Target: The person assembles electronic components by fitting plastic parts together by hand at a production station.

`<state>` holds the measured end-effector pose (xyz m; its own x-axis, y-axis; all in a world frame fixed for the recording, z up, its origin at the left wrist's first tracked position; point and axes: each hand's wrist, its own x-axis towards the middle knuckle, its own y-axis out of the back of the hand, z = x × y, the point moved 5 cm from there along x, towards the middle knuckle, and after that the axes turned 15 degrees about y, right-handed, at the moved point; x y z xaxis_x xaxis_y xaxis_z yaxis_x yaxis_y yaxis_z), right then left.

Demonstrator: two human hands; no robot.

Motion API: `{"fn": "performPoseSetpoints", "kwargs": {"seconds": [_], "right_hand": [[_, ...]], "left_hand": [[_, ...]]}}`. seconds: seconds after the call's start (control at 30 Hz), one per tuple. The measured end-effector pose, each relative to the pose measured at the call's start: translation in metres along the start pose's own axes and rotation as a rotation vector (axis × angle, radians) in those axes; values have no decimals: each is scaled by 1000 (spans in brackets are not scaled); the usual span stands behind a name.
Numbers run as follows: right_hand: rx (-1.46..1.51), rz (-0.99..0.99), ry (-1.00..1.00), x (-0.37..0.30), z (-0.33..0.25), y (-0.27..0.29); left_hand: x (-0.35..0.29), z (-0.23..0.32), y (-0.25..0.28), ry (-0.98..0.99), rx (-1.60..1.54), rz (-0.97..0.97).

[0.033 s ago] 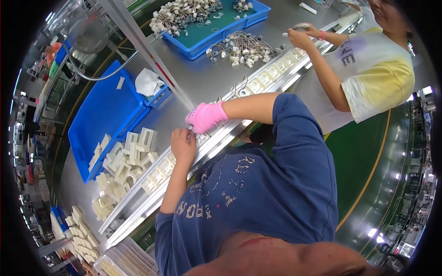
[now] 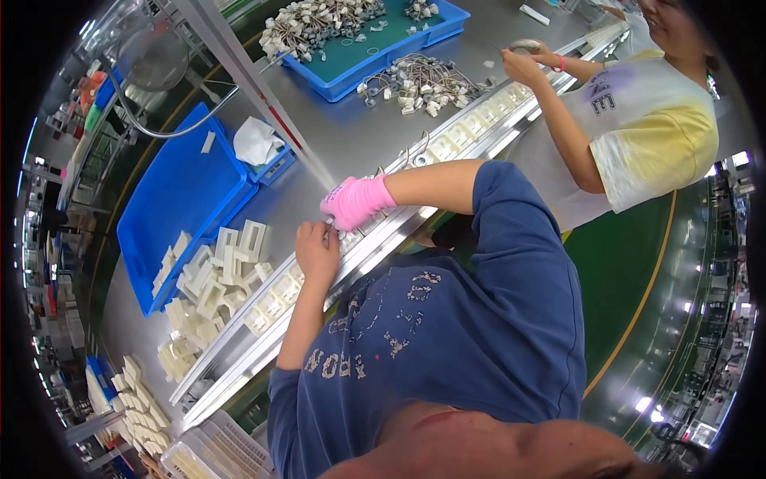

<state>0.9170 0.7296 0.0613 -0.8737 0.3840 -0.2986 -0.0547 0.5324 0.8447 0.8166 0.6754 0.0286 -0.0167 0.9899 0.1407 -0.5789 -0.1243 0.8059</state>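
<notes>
As our left hand (image 2: 317, 251) and gloved right hand (image 2: 353, 206) meet over the rail (image 2: 239, 370) along the table's (image 2: 343, 132) near edge, their closure and hold impossible to tell, we should keep its parts (image 2: 276, 301) square and press gently.

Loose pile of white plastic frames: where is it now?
Head view, left of centre: the pile of white frames lies between the large blue tray and the metal track, left of the left hand.
</notes>
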Motion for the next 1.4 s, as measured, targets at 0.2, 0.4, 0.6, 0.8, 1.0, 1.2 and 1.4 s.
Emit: {"fn": "performPoseSetpoints", "kwargs": {"seconds": [0.2, 0.4, 0.6, 0.8, 1.0, 1.2, 1.4], "right_hand": [[-532, 82, 208, -10, -42, -5], [-514, 156, 382, -3, -31, -4], [-519, 56, 309, 0, -29, 0], [-539, -119, 207, 1, -15, 2], [-569, -94, 148, 2, -21, -10], [-263, 91, 206, -1, 1, -2], [-299, 403, -452, -47, 173, 47]], "left_hand": [[-5, 4, 7, 50, -10, -10], [-3, -1, 0, 140, -29, 5], [-6, 1, 5, 73, -63, 24], [-10, 2, 5, 8, -44, 58], [-11, 5, 5, -23, -53, 22], [-13, 0, 8, -11, -42, 0], [-11, 7, 7, -21, -38, 6]]}}
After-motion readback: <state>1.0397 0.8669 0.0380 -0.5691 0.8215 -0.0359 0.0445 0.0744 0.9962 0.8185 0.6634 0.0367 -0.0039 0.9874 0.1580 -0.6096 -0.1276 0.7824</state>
